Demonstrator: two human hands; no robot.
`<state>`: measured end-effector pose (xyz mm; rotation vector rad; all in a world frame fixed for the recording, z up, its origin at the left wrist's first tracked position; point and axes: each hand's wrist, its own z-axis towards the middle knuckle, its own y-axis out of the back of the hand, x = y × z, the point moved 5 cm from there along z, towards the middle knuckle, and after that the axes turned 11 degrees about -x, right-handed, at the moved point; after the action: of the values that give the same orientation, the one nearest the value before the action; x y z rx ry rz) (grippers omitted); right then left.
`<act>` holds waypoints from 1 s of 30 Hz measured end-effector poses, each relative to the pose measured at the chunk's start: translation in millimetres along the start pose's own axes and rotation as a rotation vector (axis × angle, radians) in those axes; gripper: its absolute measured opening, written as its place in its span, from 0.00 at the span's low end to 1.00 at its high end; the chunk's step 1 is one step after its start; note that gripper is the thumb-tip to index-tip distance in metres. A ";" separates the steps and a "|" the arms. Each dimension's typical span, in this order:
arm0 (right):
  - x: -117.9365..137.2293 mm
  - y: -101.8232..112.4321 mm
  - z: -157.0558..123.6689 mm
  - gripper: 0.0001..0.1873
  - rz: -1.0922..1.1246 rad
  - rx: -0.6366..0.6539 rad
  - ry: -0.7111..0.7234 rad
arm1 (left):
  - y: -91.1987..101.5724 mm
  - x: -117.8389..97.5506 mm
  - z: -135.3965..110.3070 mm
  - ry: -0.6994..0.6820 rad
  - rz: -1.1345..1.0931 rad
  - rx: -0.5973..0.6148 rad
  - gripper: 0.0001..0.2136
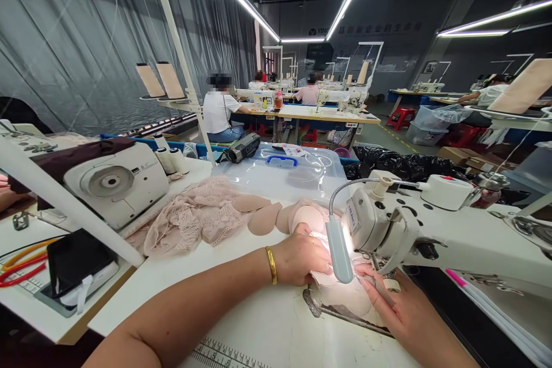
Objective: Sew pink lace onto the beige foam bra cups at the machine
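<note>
My left hand [302, 256], with a gold bracelet [271, 265] at its wrist, is closed on a pale pink bra piece [321, 279] left of the sewing machine's needle area. A moulded cup [308, 218] of the same colour rises just behind the fingers. On the other side of the needle area, my right hand [390, 302] pinches a narrow grey-brown strip [382, 290] whose kind I cannot make out. The white sewing machine [375, 224] stands over the work. A grey lamp head [340, 250] lights the fabric and hides part of it.
Beige lace fabric [194, 215] and loose cups [264, 218] lie behind my left arm. A clear lidded box [280, 169] stands beyond the table. At left are another sewing machine [114, 178] and a black phone [80, 261]. A person [219, 112] in white sits ahead.
</note>
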<state>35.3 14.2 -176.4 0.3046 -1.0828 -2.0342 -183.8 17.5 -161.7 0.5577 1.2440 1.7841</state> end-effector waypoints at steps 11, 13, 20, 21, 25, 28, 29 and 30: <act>-1.5 4.8 -2.7 0.22 0.000 -0.052 0.041 | 1.2 -2.4 -0.3 0.023 0.056 -0.002 0.03; -4.2 1.3 -6.1 0.20 0.016 -0.032 0.052 | 2.5 -4.5 -0.6 0.027 0.071 -0.009 0.03; -3.6 0.6 -8.9 0.18 0.119 0.011 0.001 | 2.8 -13.4 -6.8 0.010 0.133 -0.040 0.03; -2.2 1.2 -8.5 0.18 0.134 0.026 -0.008 | 2.5 -15.4 -7.9 0.002 0.145 -0.042 0.05; 7.8 1.8 -5.5 0.16 0.212 0.114 0.002 | 1.5 -24.0 -11.3 -0.028 0.190 -0.055 0.06; 15.2 2.3 -1.5 0.16 0.250 0.142 0.025 | 0.7 -27.4 -12.2 -0.036 0.200 -0.065 0.07; 16.7 2.6 -0.3 0.16 0.254 0.143 0.030 | 0.5 -27.7 -12.3 -0.035 0.197 -0.067 0.08; 17.6 3.2 0.6 0.16 0.256 0.136 0.033 | 0.3 -27.7 -12.2 -0.033 0.191 -0.068 0.09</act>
<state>25.1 0.5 -171.0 0.2542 -1.1788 -1.7286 -178.6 -12.4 -163.2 0.6829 1.1342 1.9600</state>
